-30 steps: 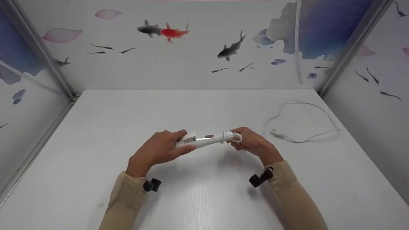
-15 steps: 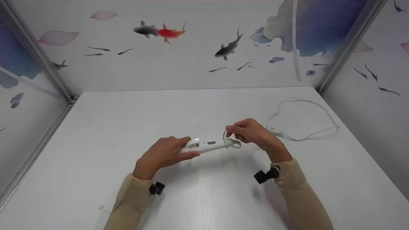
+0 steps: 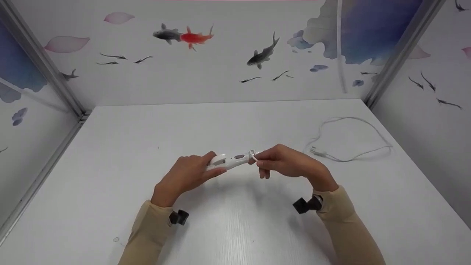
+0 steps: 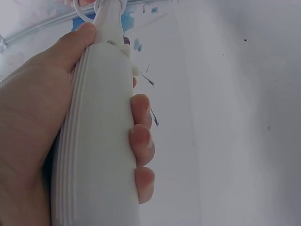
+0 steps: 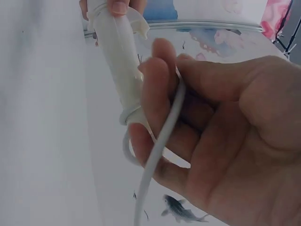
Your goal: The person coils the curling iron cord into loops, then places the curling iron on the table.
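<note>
A white corded appliance (image 3: 238,160), shaped like a hair styling iron, is held above the table, tilted slightly up to the right. My left hand (image 3: 186,173) grips its wide, ribbed body (image 4: 103,136), thumb along one side and fingers round the other. At the slim handle end, my right hand (image 3: 290,161) pinches the white cord (image 5: 162,136) between thumb and fingers. One turn of cord loops round the handle beside the fingertips. The cord's joint to the handle is partly hidden behind the right fingers.
The remaining cord lies in a wide loop on the white table (image 3: 235,228) at the right, its plug (image 3: 318,152) close to my right forearm. Panels printed with fish (image 3: 263,55) enclose the table at the back and both sides.
My right hand has carried the cord from behind the handle, up over it, and down to the near side. The left hand keeps its grip; the appliance has shifted slightly.
</note>
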`<state>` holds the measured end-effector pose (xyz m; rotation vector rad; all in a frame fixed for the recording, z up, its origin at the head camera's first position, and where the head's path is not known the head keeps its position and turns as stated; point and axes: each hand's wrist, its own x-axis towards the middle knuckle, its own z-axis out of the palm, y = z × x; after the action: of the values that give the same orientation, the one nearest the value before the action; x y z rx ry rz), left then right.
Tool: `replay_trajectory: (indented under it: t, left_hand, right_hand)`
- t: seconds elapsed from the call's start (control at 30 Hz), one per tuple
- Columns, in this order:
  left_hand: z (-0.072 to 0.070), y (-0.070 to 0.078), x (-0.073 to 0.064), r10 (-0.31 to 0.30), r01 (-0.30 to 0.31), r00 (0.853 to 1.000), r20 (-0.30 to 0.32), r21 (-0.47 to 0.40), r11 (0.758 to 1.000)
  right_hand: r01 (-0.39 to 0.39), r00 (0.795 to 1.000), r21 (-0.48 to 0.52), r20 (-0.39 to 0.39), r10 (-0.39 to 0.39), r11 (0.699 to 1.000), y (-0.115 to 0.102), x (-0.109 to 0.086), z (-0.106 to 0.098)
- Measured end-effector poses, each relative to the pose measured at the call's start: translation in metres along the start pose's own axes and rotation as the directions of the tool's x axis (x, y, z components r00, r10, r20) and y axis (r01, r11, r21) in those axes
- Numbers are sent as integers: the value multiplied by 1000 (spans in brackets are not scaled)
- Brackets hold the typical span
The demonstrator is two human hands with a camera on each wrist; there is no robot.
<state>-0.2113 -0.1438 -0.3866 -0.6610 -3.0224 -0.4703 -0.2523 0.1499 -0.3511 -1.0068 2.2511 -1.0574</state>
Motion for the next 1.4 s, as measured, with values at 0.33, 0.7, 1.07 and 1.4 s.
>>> replay_trajectory:
  t: [0.33, 0.7, 1.07, 1.4]
  left_hand:
    - [-12, 1, -2, -22, 19, 998, -51, -63, 998]
    - [-16, 0, -6, 42, -52, 994, -98, -102, 993]
    - [-15, 0, -9, 88, -89, 996, -13, -186, 979]
    - [-4, 7, -4, 121, -113, 991, 49, -132, 985]
  right_hand:
    - [82, 989, 98, 113, -93, 992, 20, 3, -6]
    - [-203, 979, 64, -23, 204, 977, 65, 11, -8]
    - [-254, 925, 97, -266, 271, 962, 75, 18, -12]
    - [-196, 906, 93, -364, 216, 976, 58, 18, -6]
